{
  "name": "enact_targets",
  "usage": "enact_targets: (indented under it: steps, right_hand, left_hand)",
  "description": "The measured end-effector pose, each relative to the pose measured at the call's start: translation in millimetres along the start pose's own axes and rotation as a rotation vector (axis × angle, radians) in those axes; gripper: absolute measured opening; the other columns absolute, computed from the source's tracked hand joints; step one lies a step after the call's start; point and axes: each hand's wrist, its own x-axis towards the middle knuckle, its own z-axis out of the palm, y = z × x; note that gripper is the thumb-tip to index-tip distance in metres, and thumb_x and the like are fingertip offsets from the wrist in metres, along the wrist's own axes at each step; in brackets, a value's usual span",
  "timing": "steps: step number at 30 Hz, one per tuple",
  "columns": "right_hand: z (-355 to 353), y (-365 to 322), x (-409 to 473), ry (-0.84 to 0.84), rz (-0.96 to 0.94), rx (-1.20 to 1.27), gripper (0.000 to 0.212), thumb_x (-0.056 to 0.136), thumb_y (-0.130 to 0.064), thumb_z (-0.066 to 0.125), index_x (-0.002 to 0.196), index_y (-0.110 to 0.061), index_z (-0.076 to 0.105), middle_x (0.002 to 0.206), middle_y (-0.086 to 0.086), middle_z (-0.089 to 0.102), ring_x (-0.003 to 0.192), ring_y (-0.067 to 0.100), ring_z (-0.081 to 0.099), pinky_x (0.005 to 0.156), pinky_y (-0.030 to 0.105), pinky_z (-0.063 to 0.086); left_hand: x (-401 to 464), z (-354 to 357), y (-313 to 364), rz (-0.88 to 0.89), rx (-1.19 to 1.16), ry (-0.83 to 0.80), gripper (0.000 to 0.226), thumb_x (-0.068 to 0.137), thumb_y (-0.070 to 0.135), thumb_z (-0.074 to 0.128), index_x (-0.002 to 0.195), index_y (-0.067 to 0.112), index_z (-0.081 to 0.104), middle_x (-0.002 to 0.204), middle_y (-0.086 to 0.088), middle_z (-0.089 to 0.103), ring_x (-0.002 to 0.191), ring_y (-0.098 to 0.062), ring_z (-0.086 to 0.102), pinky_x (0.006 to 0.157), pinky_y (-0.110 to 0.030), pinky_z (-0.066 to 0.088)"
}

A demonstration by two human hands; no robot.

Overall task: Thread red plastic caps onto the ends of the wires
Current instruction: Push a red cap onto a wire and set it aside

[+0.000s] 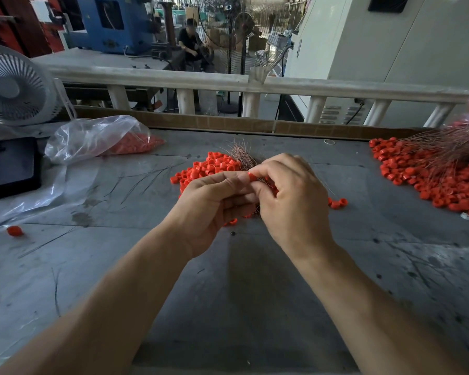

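Hands meet above the grey table (228, 307): the left hand (214, 201) pinches one red cap (252, 176), and the right hand (290, 196) grips a thin wire bundle (243, 155). Cap looks light, hard and slippery, so I judge it is best held by its sides; the wires seem springy, better pinched near the tip.

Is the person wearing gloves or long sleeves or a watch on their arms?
No. Both the left hand and the right hand are bare, with no gloves. No ring shows on the fingers in view. Both forearms are uncovered all the way to the picture's bottom edge, so no sleeve is visible, and neither wrist carries a watch or band.
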Motion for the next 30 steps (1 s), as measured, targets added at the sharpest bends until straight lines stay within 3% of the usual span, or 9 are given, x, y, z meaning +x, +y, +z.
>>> enact_targets:
  steps: [10,14,19,25,30]
  right_hand:
    - [-1.1,4.0,-0.2,-0.014,-0.070,0.011,0.005,0.087,-0.016,0.076,0.088,-0.014,0.071,0.093,-0.006,0.067,0.092,0.021,0.060,0.078,0.042,0.051]
    - [-4.6,3.3,0.8,-0.119,-0.061,0.032,0.007,0.088,-0.017,0.077,0.090,-0.014,0.071,0.095,-0.005,0.066,0.094,0.018,0.060,0.082,0.039,0.050]
    - [-7.9,3.5,0.7,-0.197,-0.050,0.047,0.012,0.087,-0.021,0.079,0.091,-0.013,0.071,0.097,-0.005,0.065,0.096,0.017,0.059,0.084,0.035,0.050]
    - [-3.3,4.0,-2.9,-0.095,-0.085,0.058,0.012,0.087,-0.015,0.079,0.082,-0.007,0.071,0.089,0.001,0.066,0.086,0.020,0.060,0.078,0.031,0.049]
    - [0.9,6.3,-3.2,-0.045,-0.137,0.075,0.009,0.087,-0.012,0.079,0.083,-0.007,0.073,0.088,0.002,0.067,0.084,0.021,0.061,0.078,0.030,0.050]
  left_hand:
    - [-0.7,-2.3,0.4,-0.016,0.019,-0.016,0.020,0.089,0.018,0.067,0.101,0.002,0.069,0.101,-0.018,0.071,0.089,-0.024,0.071,0.088,-0.038,0.058]
    - [-2.3,-2.5,1.2,-0.041,0.016,0.018,0.031,0.083,0.019,0.068,0.106,-0.001,0.066,0.093,-0.017,0.072,0.082,-0.023,0.072,0.075,-0.032,0.062]
    - [-2.8,-2.3,1.1,-0.072,0.051,0.068,0.040,0.081,0.019,0.070,0.112,-0.006,0.067,0.091,-0.019,0.072,0.077,-0.024,0.071,0.071,-0.031,0.061]
    - [-2.4,-2.7,1.4,-0.101,0.072,0.056,0.022,0.078,0.021,0.070,0.091,0.003,0.072,0.089,-0.016,0.074,0.079,-0.022,0.072,0.074,-0.031,0.060]
    - [-3.6,-2.8,5.5,-0.128,0.070,0.050,0.035,0.079,0.022,0.068,0.103,-0.003,0.070,0.095,-0.019,0.073,0.084,-0.024,0.072,0.076,-0.032,0.060]
